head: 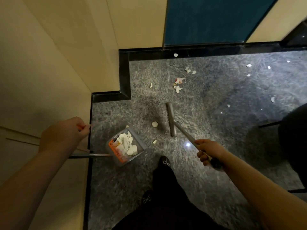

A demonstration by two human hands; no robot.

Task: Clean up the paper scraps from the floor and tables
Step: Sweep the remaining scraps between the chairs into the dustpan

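1. Right grip is curled tight around the broom handle, fingers wrapped under it.
2. Left grip pinches the upper end of the dustpan handle, thumb and fingers closed on an orange tip.
3. Dark shoes and trouser legs stand between the two arms.
4. Just ahead of the shoes, the dustpan sits on the floor, holding a heap of white paper scraps.
5. Beyond it the broom head rests on the floor, with a loose scrap just beside it.
6. Farther off, more scraps lie scattered toward the black skirting and the blue panel.
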